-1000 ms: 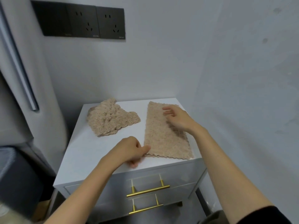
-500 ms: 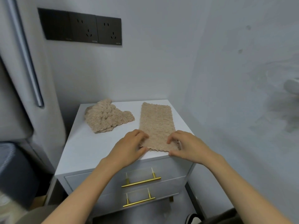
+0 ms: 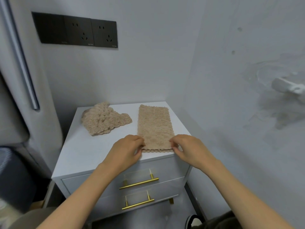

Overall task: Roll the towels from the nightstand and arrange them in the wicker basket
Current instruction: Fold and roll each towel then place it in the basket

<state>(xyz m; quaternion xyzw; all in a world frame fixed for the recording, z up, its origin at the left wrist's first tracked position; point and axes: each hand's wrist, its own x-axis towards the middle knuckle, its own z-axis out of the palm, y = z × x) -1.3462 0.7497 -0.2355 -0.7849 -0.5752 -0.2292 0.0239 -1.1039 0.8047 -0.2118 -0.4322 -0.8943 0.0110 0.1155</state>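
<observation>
A beige fluffy towel (image 3: 154,124) lies flat in a long folded strip on the right half of the white nightstand (image 3: 79,146). My left hand (image 3: 127,150) pinches its near left corner and my right hand (image 3: 188,148) pinches its near right corner; the near edge is turned up slightly into a first fold. A second beige towel (image 3: 104,119) lies crumpled at the back left of the nightstand top, apart from both hands. No wicker basket is in view.
The nightstand stands in a corner, walls behind and to the right. It has two drawers with gold bar handles (image 3: 139,183). A black socket panel (image 3: 76,30) is on the back wall. A white wall fitting (image 3: 288,86) sticks out at right. A dark object (image 3: 14,176) sits low left.
My right hand came from the towel's far end to its near right corner. My left hand shifted to the near left corner, and the near edge has lifted into a small fold.
</observation>
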